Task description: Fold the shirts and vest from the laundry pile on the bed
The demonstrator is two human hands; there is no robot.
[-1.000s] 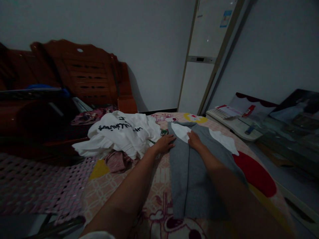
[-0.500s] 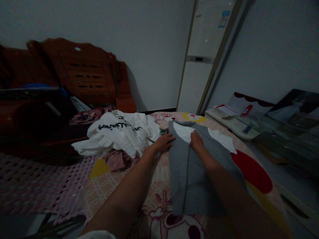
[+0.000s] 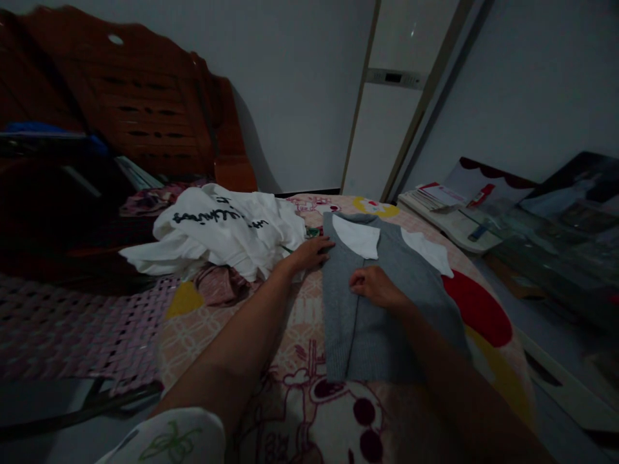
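Note:
A grey knitted vest (image 3: 401,322) with white cloth (image 3: 355,238) showing in its neckline lies spread on a patterned cover. Against its left edge, near the shoulder, rests my left hand (image 3: 311,253), open with fingers stretched out. Over the vest's front opening, below the neckline, my right hand (image 3: 376,287) is closed, its curled fingers at the front edge; the fingertips are partly hidden. A second white piece (image 3: 425,251) sticks out at the vest's right armhole. Left of my left hand lies a crumpled white garment (image 3: 232,225) with black lettering.
The patterned cover (image 3: 290,361) drapes a rounded table. A dusty-pink cloth (image 3: 220,285) sits under the white garment. Leftward are a woven pink seat (image 3: 82,335) and a carved wooden chair (image 3: 140,109). On the right, papers (image 3: 430,196) lie by a glass-topped stand (image 3: 546,245).
My right hand has left the neckline edge and moved down the vest's front opening. My left hand stays by the vest's left edge. The view has tilted downward.

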